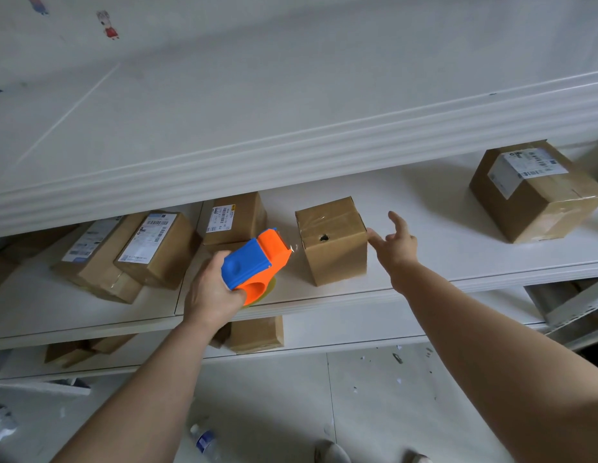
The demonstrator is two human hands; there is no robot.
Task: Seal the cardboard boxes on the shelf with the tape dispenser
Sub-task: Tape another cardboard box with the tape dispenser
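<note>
Left hand (210,295) grips the dispenser (255,262) at centre; right hand (396,243), fingers spread, touches the box (331,240). Next, probably steady it and tape.

Orange-blue tape dispenser (255,262) just beside upright taped box (332,248), on white shelf (424,212)

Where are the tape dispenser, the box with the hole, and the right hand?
tape dispenser (254,262), head view, on its blue body.
box with the hole (337,264), head view, front face below the hole.
right hand (397,245), head view, back of the hand.
</note>
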